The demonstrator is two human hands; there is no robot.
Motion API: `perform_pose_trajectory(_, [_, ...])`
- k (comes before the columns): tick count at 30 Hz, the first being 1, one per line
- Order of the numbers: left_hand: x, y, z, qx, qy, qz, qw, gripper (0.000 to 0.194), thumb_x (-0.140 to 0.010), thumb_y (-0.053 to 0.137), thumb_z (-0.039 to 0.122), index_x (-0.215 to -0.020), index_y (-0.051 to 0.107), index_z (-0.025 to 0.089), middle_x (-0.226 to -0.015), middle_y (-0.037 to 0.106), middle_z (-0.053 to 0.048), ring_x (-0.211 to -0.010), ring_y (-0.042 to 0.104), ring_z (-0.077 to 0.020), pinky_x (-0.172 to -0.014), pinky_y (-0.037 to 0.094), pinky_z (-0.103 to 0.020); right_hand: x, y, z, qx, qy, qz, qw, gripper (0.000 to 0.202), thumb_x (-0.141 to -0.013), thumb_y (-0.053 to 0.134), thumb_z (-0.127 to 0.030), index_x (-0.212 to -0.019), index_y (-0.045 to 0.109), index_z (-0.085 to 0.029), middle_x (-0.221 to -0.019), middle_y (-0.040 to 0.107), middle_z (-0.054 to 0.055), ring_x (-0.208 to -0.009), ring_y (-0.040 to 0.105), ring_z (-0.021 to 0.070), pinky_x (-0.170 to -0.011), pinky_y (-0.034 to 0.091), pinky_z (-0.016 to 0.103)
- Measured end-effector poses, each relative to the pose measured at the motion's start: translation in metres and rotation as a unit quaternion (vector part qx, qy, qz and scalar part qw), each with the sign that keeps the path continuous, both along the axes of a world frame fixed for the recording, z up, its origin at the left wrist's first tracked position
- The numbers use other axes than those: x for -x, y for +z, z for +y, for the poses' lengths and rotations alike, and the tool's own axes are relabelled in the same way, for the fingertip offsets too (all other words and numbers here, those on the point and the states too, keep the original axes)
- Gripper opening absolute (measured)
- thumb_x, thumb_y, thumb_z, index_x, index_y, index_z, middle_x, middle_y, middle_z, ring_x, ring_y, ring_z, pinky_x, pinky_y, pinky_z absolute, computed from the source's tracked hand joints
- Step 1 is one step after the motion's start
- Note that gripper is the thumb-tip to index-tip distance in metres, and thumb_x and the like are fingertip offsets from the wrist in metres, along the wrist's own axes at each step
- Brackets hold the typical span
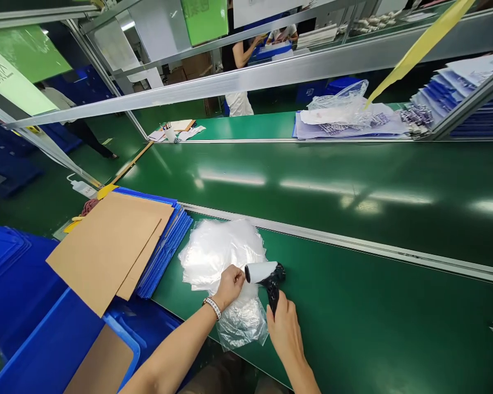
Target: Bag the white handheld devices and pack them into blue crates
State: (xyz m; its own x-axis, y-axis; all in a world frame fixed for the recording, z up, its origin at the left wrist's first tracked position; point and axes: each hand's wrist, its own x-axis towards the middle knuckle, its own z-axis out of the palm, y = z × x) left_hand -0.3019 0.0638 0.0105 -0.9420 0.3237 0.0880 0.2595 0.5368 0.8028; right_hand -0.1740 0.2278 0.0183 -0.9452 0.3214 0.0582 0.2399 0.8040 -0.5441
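Observation:
My right hand (285, 328) grips the black handle of a pistol-shaped hand tool (262, 272) with a white, drum-like barrel and black ends. Its exact kind I cannot make out. Close to the barrel's left end, my left hand (230, 285) has its fingers pinched together, and what they hold, if anything, is hidden. A white bracelet circles that wrist. Beneath the left hand, a pile of clear plastic bags (222, 246) covers part of the green table, with crumpled film (243, 325) reaching its near edge.
Left of the bags is a stack of blue sheets (164, 257) topped by brown cardboard (110, 241). Blue bins (45, 339) stand lower left. A metal rail (332, 238) borders the green conveyor belt (312, 186). A yellow strip (419, 49) hangs upper right. People work beyond the frame.

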Motion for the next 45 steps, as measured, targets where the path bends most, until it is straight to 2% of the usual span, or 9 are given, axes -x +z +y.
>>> perform_pose_trajectory(9, [-0.002, 0.058, -0.037, -0.030, 0.032, 0.036, 0.998, 0.025, -0.101, 0.047, 0.030, -0.085, 0.063, 0.019, -0.084, 0.059, -0.004, -0.076, 0.056, -0.0165, -0.069, 0.044, -0.030, 0.011, 0.001, -0.018, -0.122, 0.066, -0.035, 0.990, 0.044, -0.097, 0.038, -0.018, -0.139, 0.044, -0.005, -0.100, 0.058, 0.018, -0.091, 0.063, 0.0338, -0.069, 0.056, 0.040])
perform_pose_trajectory(12, [-0.001, 0.073, -0.028, 0.017, -0.017, 0.067, 0.997, 0.025, -0.101, 0.048, 0.027, -0.082, 0.062, 0.020, -0.082, 0.058, -0.004, -0.076, 0.054, -0.0176, -0.071, 0.041, -0.032, 0.018, 0.021, -0.027, -0.115, 0.218, -0.017, 0.969, 0.048, -0.092, 0.042, -0.009, -0.140, 0.047, -0.010, -0.104, 0.061, 0.015, -0.093, 0.063, 0.0313, -0.074, 0.057, 0.039])
perform_pose_trajectory(20, [-0.020, 0.116, -0.024, 0.159, -0.161, 0.241, 0.944, 0.028, -0.103, 0.040, 0.024, -0.091, 0.065, 0.021, -0.082, 0.062, -0.006, -0.080, 0.055, -0.0212, -0.072, 0.036, -0.038, 0.034, 0.037, -0.042, -0.017, 0.280, 0.003, 0.960, 0.037, -0.091, 0.038, -0.009, -0.112, 0.066, -0.017, -0.099, 0.067, 0.014, -0.094, 0.066, 0.0306, -0.081, 0.056, 0.043])
perform_pose_trajectory(24, [-0.037, 0.134, -0.024, 0.103, -0.207, 0.297, 0.926, 0.030, -0.104, 0.036, 0.022, -0.097, 0.066, 0.022, -0.077, 0.060, -0.004, -0.075, 0.052, -0.0198, -0.070, 0.033, -0.038, 0.040, 0.042, -0.035, 0.176, 0.123, 0.014, 0.977, 0.041, -0.094, 0.043, -0.031, -0.129, 0.056, -0.015, -0.124, 0.065, 0.018, -0.117, 0.063, 0.0327, -0.096, 0.055, 0.046])
perform_pose_trajectory(27, [-0.039, 0.145, -0.025, 0.058, -0.166, 0.333, 0.927, 0.028, -0.104, 0.038, 0.018, -0.099, 0.065, 0.020, -0.075, 0.058, -0.003, -0.074, 0.050, -0.0187, -0.072, 0.031, -0.037, 0.029, 0.064, -0.042, 0.140, 0.045, 0.029, 0.989, 0.044, -0.095, 0.044, -0.035, -0.134, 0.052, -0.016, -0.127, 0.064, 0.019, -0.119, 0.062, 0.0357, -0.099, 0.053, 0.052])
perform_pose_trajectory(31, [-0.030, 0.147, -0.024, 0.074, -0.136, 0.360, 0.920, 0.023, -0.102, 0.043, 0.016, -0.098, 0.066, 0.019, -0.076, 0.058, -0.003, -0.075, 0.048, -0.0199, -0.073, 0.031, -0.038, 0.020, 0.092, -0.047, 0.034, 0.105, -0.041, 0.993, 0.039, -0.093, 0.037, -0.018, -0.123, 0.061, -0.022, -0.111, 0.067, 0.014, -0.107, 0.064, 0.0362, -0.093, 0.052, 0.056])
perform_pose_trajectory(36, [-0.039, 0.156, -0.018, 0.039, -0.176, 0.365, 0.913, 0.026, -0.101, 0.040, 0.010, -0.101, 0.065, 0.019, -0.073, 0.057, -0.002, -0.072, 0.047, -0.0185, -0.072, 0.031, -0.037, 0.022, 0.102, -0.035, 0.185, -0.005, -0.003, 0.983, 0.048, -0.088, 0.050, -0.027, -0.136, 0.049, -0.017, -0.128, 0.064, 0.014, -0.118, 0.061, 0.0298, -0.100, 0.054, 0.047])
perform_pose_trajectory(40, [-0.065, 0.172, -0.005, 0.014, -0.224, 0.352, 0.909, 0.031, -0.102, 0.034, 0.016, -0.102, 0.065, 0.020, -0.075, 0.061, -0.004, -0.074, 0.053, -0.0193, -0.072, 0.034, -0.037, 0.019, 0.099, -0.057, 0.112, -0.002, 0.008, 0.994, 0.033, -0.098, 0.035, -0.031, -0.112, 0.063, -0.022, -0.087, 0.067, 0.008, -0.076, 0.064, 0.0266, -0.078, 0.058, 0.053])
perform_pose_trajectory(45, [-0.110, 0.124, 0.019, 0.020, -0.457, 0.251, 0.853, 0.027, -0.101, 0.047, 0.037, -0.094, 0.068, 0.021, -0.063, 0.057, -0.001, -0.066, 0.055, -0.0174, -0.071, 0.043, -0.033, 0.025, 0.107, -0.054, 0.116, 0.088, 0.033, 0.989, 0.038, -0.098, 0.044, -0.049, -0.120, 0.064, -0.026, -0.100, 0.070, 0.011, -0.090, 0.066, 0.0329, -0.086, 0.058, 0.057])
